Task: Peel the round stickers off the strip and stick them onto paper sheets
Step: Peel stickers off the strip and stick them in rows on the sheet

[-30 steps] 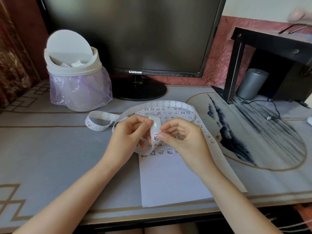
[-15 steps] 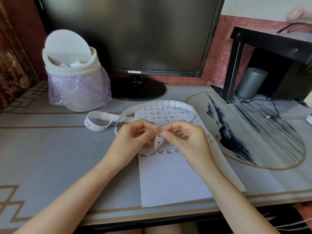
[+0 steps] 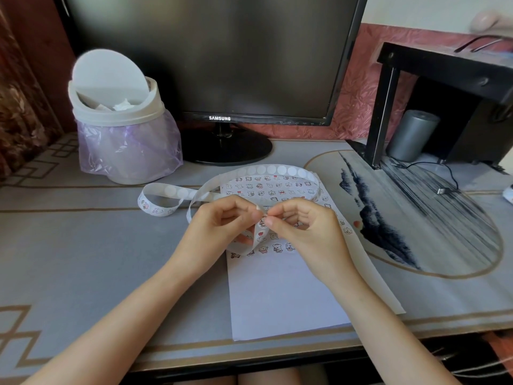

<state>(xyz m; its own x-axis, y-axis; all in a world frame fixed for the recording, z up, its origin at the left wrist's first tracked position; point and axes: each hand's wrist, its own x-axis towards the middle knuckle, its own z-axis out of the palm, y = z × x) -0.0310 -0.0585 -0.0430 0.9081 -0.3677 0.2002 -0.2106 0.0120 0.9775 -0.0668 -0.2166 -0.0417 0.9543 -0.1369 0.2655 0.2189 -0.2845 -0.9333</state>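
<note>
Your bare left forearm (image 3: 116, 326) comes in from the lower left and your bare right forearm (image 3: 388, 326) from the lower right, and they converge so that both hands meet in front of you. Your left hand (image 3: 222, 226) is raised with its back towards you, fingers curled, thumb and forefinger pinching the white paper strip of round stickers (image 3: 261, 234). Your right hand (image 3: 308, 232) faces it, wrist slightly bent, and its thumb and forefinger fingertips (image 3: 270, 221) nip the same strip just beside the left hand's pinch. Its other fingers are folded loosely towards the palm.
</note>
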